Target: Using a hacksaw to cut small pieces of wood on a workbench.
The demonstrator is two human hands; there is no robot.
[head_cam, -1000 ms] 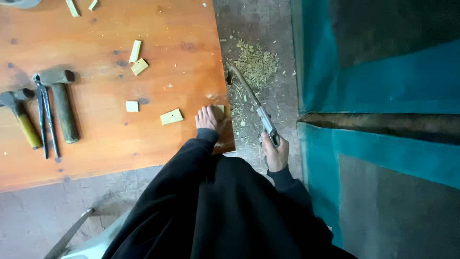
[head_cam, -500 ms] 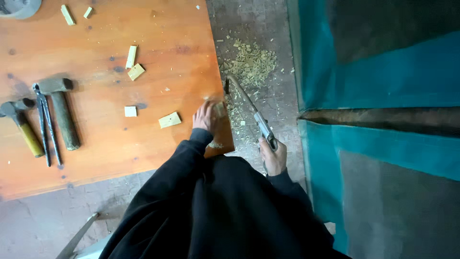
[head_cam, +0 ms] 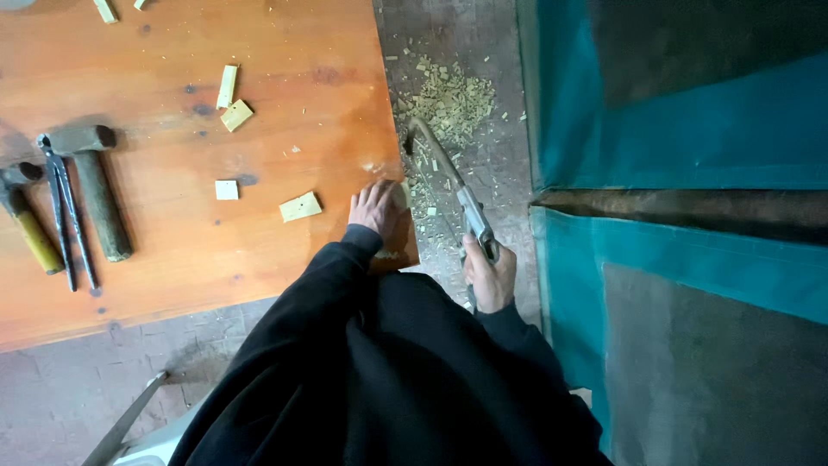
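My right hand (head_cam: pixel 488 274) grips the handle of a hand saw (head_cam: pixel 448 185), whose blade runs up and left beside the right edge of the orange wooden table (head_cam: pixel 172 155). My left hand (head_cam: pixel 376 207) lies flat at the table's right edge, pressing on a small pale wood piece (head_cam: pixel 403 194) that sticks out past its fingers. Black sleeves cover both arms. The blade's tip sits near a pile of sawdust and chips (head_cam: pixel 448 99) on the floor.
Cut wood blocks (head_cam: pixel 300 207) (head_cam: pixel 227 190) (head_cam: pixel 235 115) (head_cam: pixel 227 85) lie on the table. Two hammers (head_cam: pixel 93 185) (head_cam: pixel 26 220) and pincers (head_cam: pixel 67 216) rest at its left. A teal panel (head_cam: pixel 673 129) stands to the right. A white chair (head_cam: pixel 129 436) is at bottom left.
The saw and my right hand have shifted slightly along the table edge. My left hand stays pressed on the wood piece.
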